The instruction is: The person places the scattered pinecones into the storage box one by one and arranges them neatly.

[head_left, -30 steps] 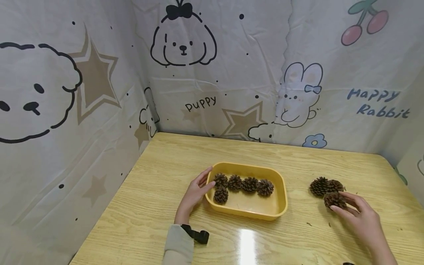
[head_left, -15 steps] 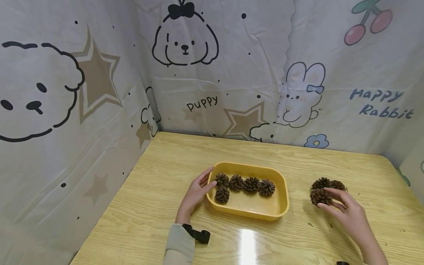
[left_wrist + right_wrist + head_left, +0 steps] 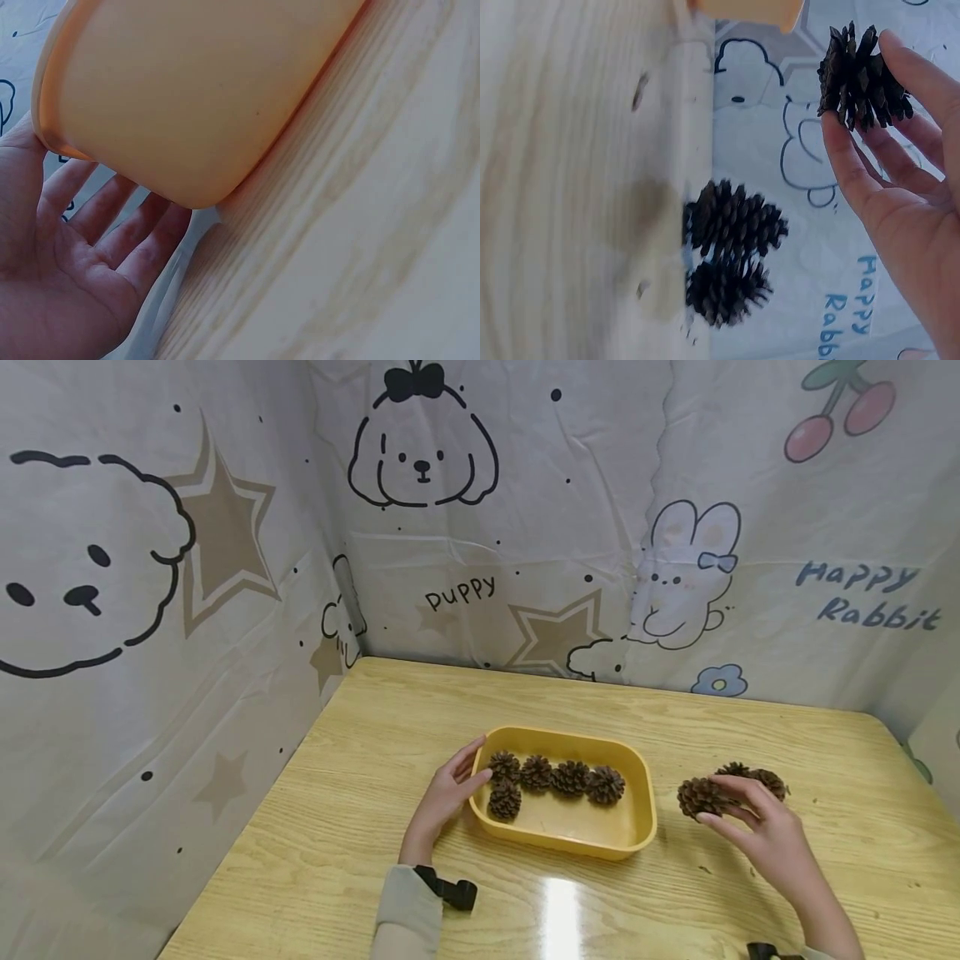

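My right hand pinches a brown pine cone between thumb and fingertips, raised over the table to the right of a yellow plastic tub. In the right wrist view, that same cone sits at the fingertips with its scales spread. My left hand grips the tub's left end, thumb over the rim and fingers along the outer wall. Several pine cones lie inside the tub, most in a row along the back, one in front at the left.
Two more pine cones rest side by side on the wooden table, partly behind my right hand in the head view. Small dark scraps are scattered near them. A printed cloth hangs along the table's back and left.
My right hand has carried its pine cone leftward, away from the two cones on the table and closer to the tub. The left hand keeps its hold on the tub.
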The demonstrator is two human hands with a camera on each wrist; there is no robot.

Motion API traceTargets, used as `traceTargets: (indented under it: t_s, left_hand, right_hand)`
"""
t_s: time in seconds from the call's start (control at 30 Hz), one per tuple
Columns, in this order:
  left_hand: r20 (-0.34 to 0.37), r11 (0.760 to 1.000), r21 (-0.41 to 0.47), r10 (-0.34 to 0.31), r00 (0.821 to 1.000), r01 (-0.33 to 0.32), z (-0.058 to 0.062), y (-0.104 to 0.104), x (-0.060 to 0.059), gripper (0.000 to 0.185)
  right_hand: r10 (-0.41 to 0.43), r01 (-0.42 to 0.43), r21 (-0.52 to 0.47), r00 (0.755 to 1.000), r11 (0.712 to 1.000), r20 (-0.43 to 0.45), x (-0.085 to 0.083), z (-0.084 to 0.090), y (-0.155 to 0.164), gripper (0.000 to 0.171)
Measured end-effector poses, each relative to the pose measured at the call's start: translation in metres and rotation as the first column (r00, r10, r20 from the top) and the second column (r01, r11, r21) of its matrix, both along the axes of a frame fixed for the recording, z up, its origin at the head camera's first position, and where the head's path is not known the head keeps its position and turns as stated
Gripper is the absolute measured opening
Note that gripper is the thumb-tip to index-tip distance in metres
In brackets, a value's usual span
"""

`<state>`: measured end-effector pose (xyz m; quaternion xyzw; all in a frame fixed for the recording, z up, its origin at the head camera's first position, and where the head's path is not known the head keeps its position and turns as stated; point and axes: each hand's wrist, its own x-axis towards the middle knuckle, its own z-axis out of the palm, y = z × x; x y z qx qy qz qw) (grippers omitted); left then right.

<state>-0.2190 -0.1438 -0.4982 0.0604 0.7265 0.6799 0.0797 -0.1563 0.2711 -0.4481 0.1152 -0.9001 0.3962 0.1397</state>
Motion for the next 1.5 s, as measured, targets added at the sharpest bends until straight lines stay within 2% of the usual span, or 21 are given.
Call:
traceTargets:
  t_s: [0.23,0.37,0.57,0.97,1.23,1.5]
  left_hand:
    - [-0.001,1.0,-0.008,-0.006,1.0,0.006,-0.001,0.0,0.0,0.061]
    - [0.006,1.0,-0.006,0.004,1.0,-0.003,-0.001,0.0,0.001,0.06]
    - [0.015,1.0,0.006,0.015,1.0,-0.015,-0.001,0.0,0.001,0.059]
    - [0.003,1.0,-0.004,0.006,1.0,-0.006,-0.002,-0.001,0.001,0.061]
    - [0.003,1.0,0.0,0.01,1.0,-0.01,0.0,0.0,0.002,0.059]
    - [0.004,1.0,-0.009,0.007,1.0,-0.007,0.0,0.0,0.001,0.06]
  right_hand:
    - [0.08,-0.081,-0.005,0.996,0.997,-0.038,-0.003,0.004,-0.019,0.051]
    - [0.103,-0.103,-0.002,0.994,0.995,-0.033,-0.006,0.007,-0.029,0.051]
    - [0.184,-0.185,-0.031,0.982,0.982,-0.04,-0.01,0.009,-0.045,0.051]
    - [0.292,-0.29,-0.054,0.955,0.956,0.046,-0.021,0.006,-0.074,0.05]
    - [0.332,-0.332,-0.012,0.943,0.943,0.023,-0.028,-0.001,-0.094,0.052]
    - [0.361,-0.354,0.103,0.931,0.929,-0.058,-0.032,-0.004,-0.113,0.05]
